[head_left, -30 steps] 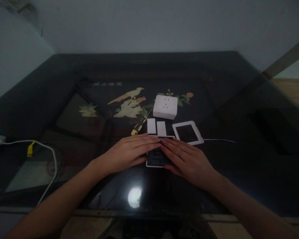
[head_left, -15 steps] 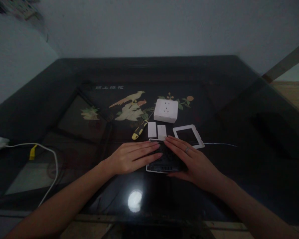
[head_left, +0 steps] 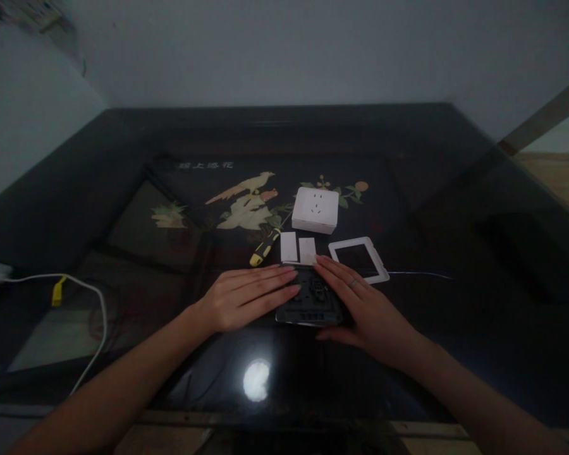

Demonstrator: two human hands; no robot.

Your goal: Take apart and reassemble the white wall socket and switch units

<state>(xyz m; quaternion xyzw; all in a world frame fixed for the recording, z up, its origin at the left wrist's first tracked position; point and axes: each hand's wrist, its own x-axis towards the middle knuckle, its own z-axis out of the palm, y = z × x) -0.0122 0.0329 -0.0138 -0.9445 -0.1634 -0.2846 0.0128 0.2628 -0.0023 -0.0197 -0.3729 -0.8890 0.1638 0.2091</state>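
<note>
A black plastic back plate (head_left: pixel 308 303) with moulded recesses and a thin pale edge lies on the dark table between my hands. The fingers of my left hand (head_left: pixel 249 297) are stretched out, their tips resting on its left part. My right hand (head_left: pixel 360 309) is spread at its right side, fingers on the far right part and thumb by the near edge. Just beyond lie two small white rectangular pieces (head_left: pixel 288 246). A white square frame (head_left: pixel 379 272) sits right of them, partly behind my right hand. The yellow-and-black screwdriver (head_left: pixel 264 248) lies to the left.
A white wall socket (head_left: pixel 315 208) stands behind the small pieces. On the far left, a white cable (head_left: pixel 105 309) with a yellow tag (head_left: pixel 57 292) runs toward the near edge. The glossy table (head_left: pixel 455 354) carries a bird-and-flower picture and meets a wall at the back.
My left hand has slid slightly left, and my right fingers cover less of the back plate. More of its black recessed surface shows. The view has shifted a little.
</note>
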